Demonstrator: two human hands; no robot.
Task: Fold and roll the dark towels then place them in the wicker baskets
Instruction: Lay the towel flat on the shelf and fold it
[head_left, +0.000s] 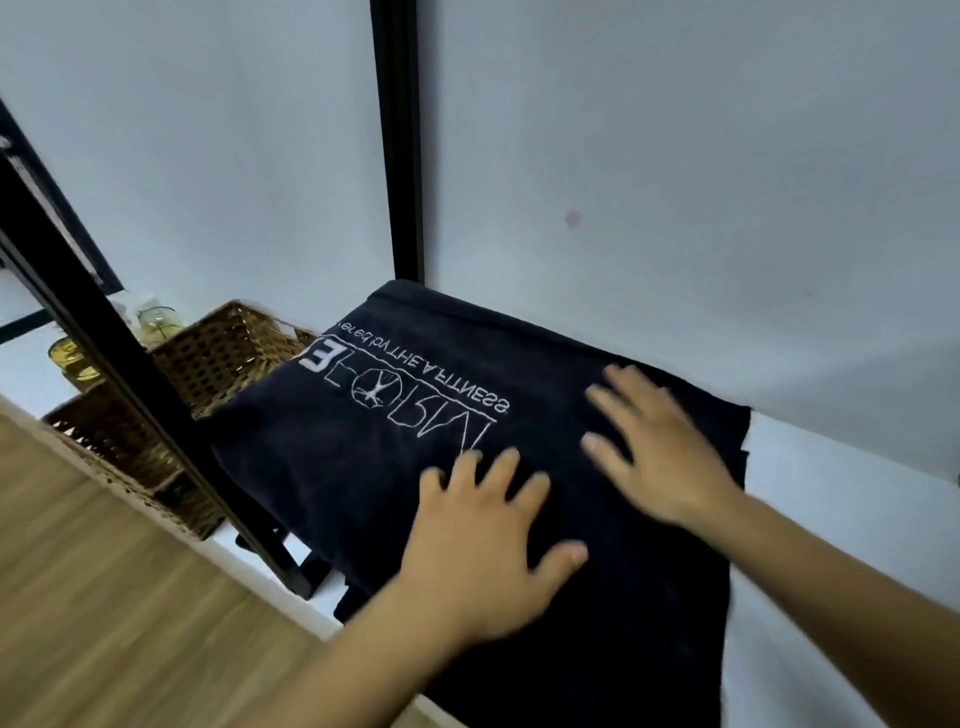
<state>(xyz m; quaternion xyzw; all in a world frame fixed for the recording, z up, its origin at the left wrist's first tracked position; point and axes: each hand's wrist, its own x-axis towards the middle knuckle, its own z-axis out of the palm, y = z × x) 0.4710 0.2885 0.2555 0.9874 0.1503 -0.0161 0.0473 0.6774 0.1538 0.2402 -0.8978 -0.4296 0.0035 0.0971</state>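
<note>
Left hand (483, 551) flat on the towel (337, 467), fingers spread, gripping nothing. Right hand (660, 447) just beyond it, also flat and splayed, blurred, holding nothing. Towel lies spread on the white shelf (831, 519), logo up, near edge hanging off. I judge it soft, limp and light; I'd pinch corners or a hem, not the middle. Left: near basket (119, 441), then far basket (223, 348) right against the towel. Can't see inside either. Jars (156, 317) behind.

Dark towel (322, 467) spread flat, two wicker baskets at its left.
Navy, white lettering up, front edge hanging off the white counter (831, 493); far basket (228, 353) just beside its corner, near basket (119, 452) further left.
</note>
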